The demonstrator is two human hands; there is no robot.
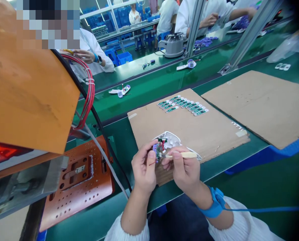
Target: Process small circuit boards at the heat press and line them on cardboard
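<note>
My left hand (144,164) is closed round a small purple part with a green circuit board (158,152). Red wires run from the board, and a white plastic shell (173,140) lies open just behind it. In my right hand (185,167) is a slim tool with a pale yellow handle (189,155), pinched between thumb and fingers. Its thin tip points left at the board, close to my left thumb; whether it touches cannot be made out. Both hands are over the near edge of a cardboard sheet (149,124). A blue wrist strap with a cord is on my right wrist.
Several small green boards (183,104) lie in rows on the cardboard. Another cardboard sheet (262,103) is on the right. An orange machine (28,77) and perforated plate (81,194) stand left. White-and-purple units (120,91) sit on the green belt (149,83). Co-workers sit beyond.
</note>
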